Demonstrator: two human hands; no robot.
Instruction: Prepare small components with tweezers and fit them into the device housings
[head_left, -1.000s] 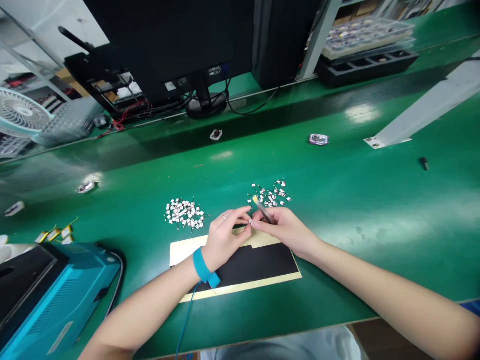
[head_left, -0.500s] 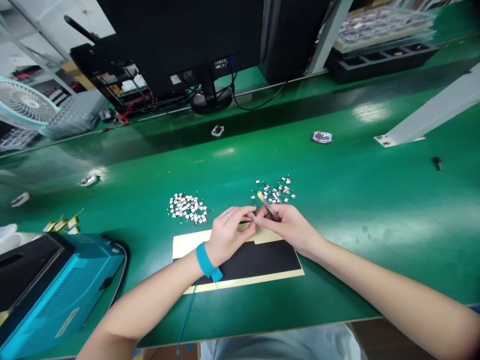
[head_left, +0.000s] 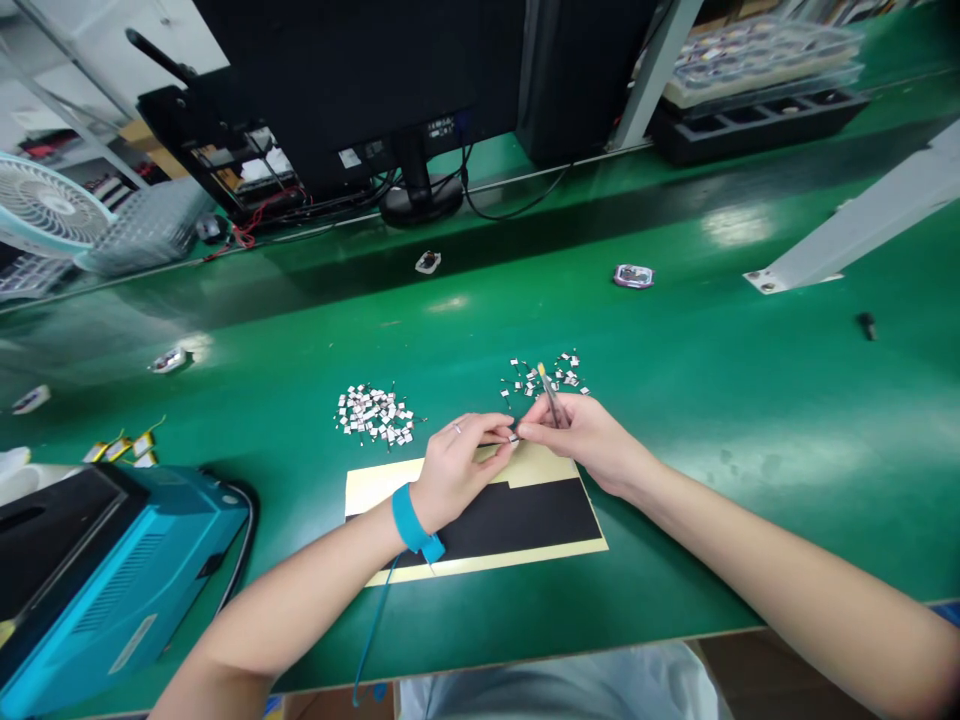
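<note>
A small white component with a dark end is above the far edge of the black sheet with pale-yellow borders, the landmark for this report. The left hand, wearing a teal wrist strap, pinches the component between thumb and fingers. The right hand is closed around slim metal tweezers with a yellow end, its fingertips just beside the component; whether they touch it cannot be determined. Beyond the sheet, two loose groups of small white components with dark leads lie on the glossy green tabletop: a left group and a right group. Left of the sheet stands a teal-and-black machine. Farthest beyond the sheet stands a black monitor.
</note>
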